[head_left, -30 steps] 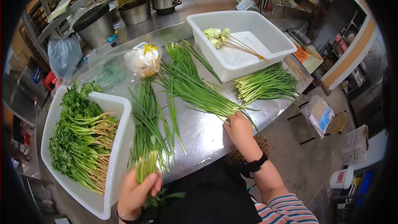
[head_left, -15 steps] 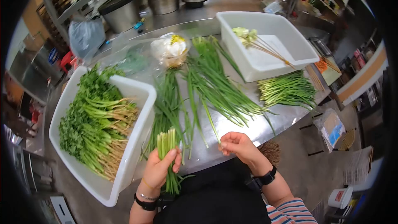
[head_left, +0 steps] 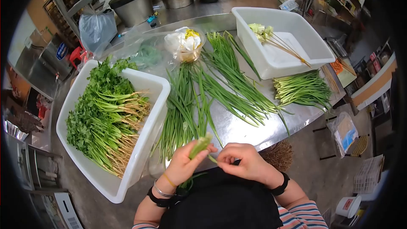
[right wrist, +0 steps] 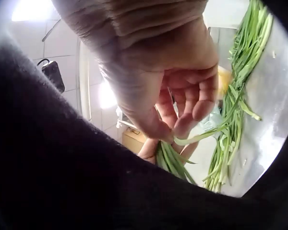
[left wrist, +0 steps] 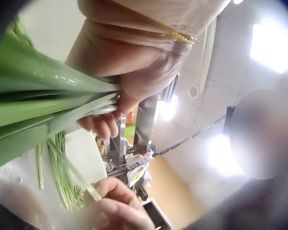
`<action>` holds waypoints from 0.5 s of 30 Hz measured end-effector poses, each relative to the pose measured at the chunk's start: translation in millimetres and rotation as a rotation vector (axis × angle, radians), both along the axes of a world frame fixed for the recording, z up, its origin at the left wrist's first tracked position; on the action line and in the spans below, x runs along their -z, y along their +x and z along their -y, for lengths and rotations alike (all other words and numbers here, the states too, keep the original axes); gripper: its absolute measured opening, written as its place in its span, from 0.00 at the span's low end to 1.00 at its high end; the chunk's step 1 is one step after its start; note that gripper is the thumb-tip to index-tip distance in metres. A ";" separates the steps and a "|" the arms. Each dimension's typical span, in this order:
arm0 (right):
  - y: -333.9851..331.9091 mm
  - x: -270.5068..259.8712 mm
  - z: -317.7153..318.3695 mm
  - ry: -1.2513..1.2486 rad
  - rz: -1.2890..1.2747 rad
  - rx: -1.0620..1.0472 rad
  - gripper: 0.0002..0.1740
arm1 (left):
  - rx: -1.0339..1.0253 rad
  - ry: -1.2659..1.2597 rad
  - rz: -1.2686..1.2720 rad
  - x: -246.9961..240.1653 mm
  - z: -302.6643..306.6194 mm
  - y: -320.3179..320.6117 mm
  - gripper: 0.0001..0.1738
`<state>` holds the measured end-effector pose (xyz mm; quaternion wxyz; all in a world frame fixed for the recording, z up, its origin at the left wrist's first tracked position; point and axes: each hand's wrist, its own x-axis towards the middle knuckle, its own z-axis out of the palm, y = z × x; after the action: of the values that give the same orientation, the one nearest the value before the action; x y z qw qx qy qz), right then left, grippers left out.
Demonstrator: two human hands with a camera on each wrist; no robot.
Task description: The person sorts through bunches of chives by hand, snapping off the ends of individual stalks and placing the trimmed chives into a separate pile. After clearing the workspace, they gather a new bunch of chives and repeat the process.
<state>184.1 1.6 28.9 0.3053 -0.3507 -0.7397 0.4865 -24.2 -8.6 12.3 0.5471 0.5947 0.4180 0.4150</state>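
We have our left hand (head_left: 183, 164) near six o'clock in the head view, its fingers curled round a bundle of slim green stalks with pale cut-looking ends (head_left: 201, 145). In the left wrist view, we see the bundle's broad, flat green leaves fanning out from that grip.

Just beside it, toward five o'clock, our right hand (head_left: 245, 161) pinches the pale end of a single thin green stalk (head_left: 212, 158) between thumb and forefinger, its other fingers loosely bent.

Before us on the shiny steel table (head_left: 224, 129), long loose green stalks (head_left: 231, 74) lie from the middle toward twelve o'clock, with a second dark green heap (head_left: 180, 110) toward nine. At three o'clock we have a neat pile of short green stalks (head_left: 302, 89), close under a white rectangular plastic tub (head_left: 316, 61) at two, which holds pale green pieces on thin wooden sticks (head_left: 288, 47). At nine o'clock, another white plastic tub (head_left: 159, 110) holds leafy greens with tan roots (head_left: 106, 121).
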 end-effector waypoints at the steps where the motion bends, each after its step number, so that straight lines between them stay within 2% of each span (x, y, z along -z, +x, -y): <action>1: -1.8 -9.2 -2.4 0.014 -0.033 0.090 0.05 | 0.047 0.022 -0.031 4.3 -2.2 1.4 0.12; 2: -3.1 -9.9 -7.3 0.015 -0.033 0.094 0.05 | 0.051 0.023 -0.031 5.4 -3.9 2.0 0.12; 4: -6.0 -8.1 -12.7 -0.037 -0.114 0.234 0.04 | 0.055 -0.070 -0.070 6.1 -6.1 3.3 0.14; 5: -11.0 -10.4 -14.3 -0.125 -0.208 0.262 0.04 | 0.062 -0.067 -0.071 6.3 -9.6 4.7 0.14; 7: -13.3 -13.2 -20.9 -0.133 -0.232 0.277 0.04 | 0.131 -0.129 0.117 4.7 -15.8 6.4 0.16; 10: -19.8 -11.1 -26.9 -0.150 -0.325 0.301 0.04 | 0.128 -0.171 0.199 0.4 -20.2 8.9 0.17; 12: -22.1 -7.6 -28.6 -0.159 -0.390 0.325 0.05 | 0.111 -0.146 0.142 -2.0 -19.9 8.5 0.17; 14: -17.4 -5.2 -30.2 -0.311 -0.398 0.295 0.10 | 0.118 -0.118 0.096 -5.6 -19.5 10.6 0.16; 15: -15.3 -2.8 -30.4 -0.306 -0.394 0.324 0.10 | 0.035 -0.133 0.136 -9.2 -17.1 9.6 0.13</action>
<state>168.7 32.0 31.8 0.4604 -0.4050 -0.5186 0.5959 -14.6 8.5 21.5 0.6197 0.5346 0.3962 0.4161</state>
